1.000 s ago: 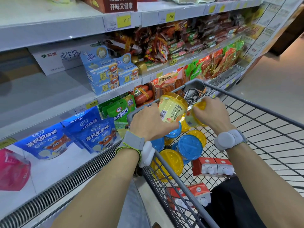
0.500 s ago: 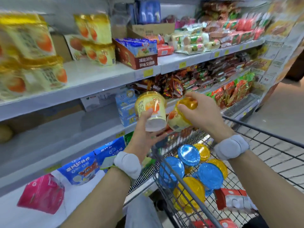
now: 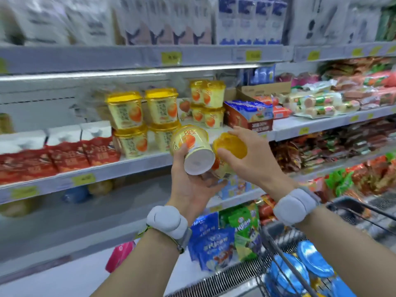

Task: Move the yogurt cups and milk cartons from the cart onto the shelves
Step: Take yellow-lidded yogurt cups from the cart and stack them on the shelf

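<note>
My left hand (image 3: pixel 192 185) grips a yellow yogurt cup (image 3: pixel 192 146), tilted so its white base faces me. My right hand (image 3: pixel 255 159) holds a second yellow yogurt cup (image 3: pixel 230 146) by its lid, right beside the first. Both cups hover just in front of the middle shelf (image 3: pixel 150 166), where stacked yellow yogurt cups (image 3: pixel 142 123) stand two high. More stacked cups (image 3: pixel 207 103) sit further back. The wire cart (image 3: pixel 278 249) at the lower right holds several blue-lidded cups (image 3: pixel 308 269).
Red-and-white milk cartons (image 3: pixel 64 151) line the middle shelf at the left. A cardboard display box (image 3: pixel 249 116) stands to the right of the cups. Blue and green snack bags (image 3: pixel 225 239) fill the bottom shelf. Tall white cartons (image 3: pixel 171 20) occupy the top shelf.
Both hands have risen from the cart with the two yellow cups and moved left toward the middle shelf. The view has tilted up, so the cart has dropped to the lower right corner.
</note>
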`<action>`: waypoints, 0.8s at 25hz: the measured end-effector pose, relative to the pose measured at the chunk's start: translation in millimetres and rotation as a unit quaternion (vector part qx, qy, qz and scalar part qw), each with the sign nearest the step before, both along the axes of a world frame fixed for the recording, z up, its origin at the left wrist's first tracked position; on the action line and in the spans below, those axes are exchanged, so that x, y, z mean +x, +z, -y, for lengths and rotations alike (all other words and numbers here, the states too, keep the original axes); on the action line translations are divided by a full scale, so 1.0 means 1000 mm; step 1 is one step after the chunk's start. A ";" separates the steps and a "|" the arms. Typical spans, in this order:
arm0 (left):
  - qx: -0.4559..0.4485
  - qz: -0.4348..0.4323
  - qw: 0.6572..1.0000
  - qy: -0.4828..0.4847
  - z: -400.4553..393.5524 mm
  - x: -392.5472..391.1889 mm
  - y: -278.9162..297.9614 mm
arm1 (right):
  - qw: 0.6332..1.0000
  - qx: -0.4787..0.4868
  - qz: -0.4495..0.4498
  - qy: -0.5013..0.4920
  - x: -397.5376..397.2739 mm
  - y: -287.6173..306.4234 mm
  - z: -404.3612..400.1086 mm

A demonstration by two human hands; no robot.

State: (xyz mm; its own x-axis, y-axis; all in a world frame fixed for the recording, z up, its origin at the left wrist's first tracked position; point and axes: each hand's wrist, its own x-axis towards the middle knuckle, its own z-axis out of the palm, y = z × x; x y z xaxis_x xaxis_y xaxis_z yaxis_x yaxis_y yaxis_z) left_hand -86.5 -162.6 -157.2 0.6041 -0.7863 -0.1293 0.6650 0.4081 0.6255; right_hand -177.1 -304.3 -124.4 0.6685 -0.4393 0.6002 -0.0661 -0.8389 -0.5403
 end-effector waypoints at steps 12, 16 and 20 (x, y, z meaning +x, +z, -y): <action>-0.030 0.105 0.991 0.081 -0.053 0.040 0.046 | 0.992 0.110 0.052 0.018 0.064 0.025 -0.046; 0.021 0.179 0.981 0.076 -0.050 0.042 0.057 | 0.967 0.222 0.125 0.018 0.081 0.032 -0.040; 0.073 0.246 0.964 0.070 -0.048 0.054 0.068 | 0.948 0.286 0.140 0.025 0.099 0.030 -0.016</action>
